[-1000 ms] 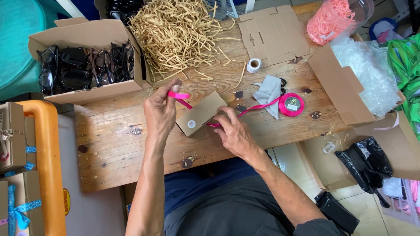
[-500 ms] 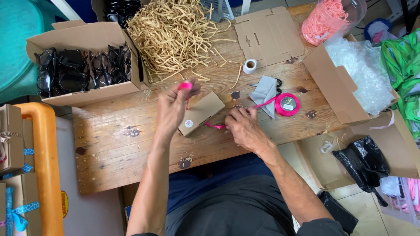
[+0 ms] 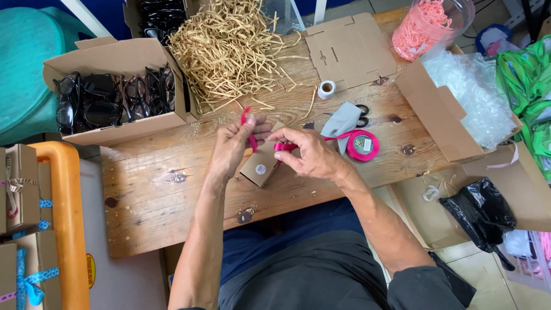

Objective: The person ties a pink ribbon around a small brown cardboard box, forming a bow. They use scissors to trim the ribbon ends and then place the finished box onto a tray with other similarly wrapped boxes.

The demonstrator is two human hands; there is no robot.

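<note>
Pink satin ribbon (image 3: 285,147) is pinched between both hands over a small flat brown cardboard box (image 3: 261,166) that lies on the worn wooden plank table (image 3: 155,189), just in front of the person. One end of the ribbon is held upright by the left hand (image 3: 232,146), whose thumb and fingers are pressed together on it so that a short tip sticks up above the fingers. The stretch beside it is gripped by the right hand (image 3: 310,154), fingers curled and closed on the strip just above the box. From the right hand the ribbon is led to a pink spool (image 3: 363,144) lying flat on the table, just beside a folded grey cloth (image 3: 343,119) that partly covers black-handled scissors (image 3: 361,112). A round sticker is seen on the near corner of the box. Behind the hands, a heap of tan shredded paper filling (image 3: 229,49) is spread over the table. To the left of it, an open cardboard carton of black-framed glasses (image 3: 112,100) is set. A small roll of clear tape (image 3: 326,89) stands near the cloth.
</note>
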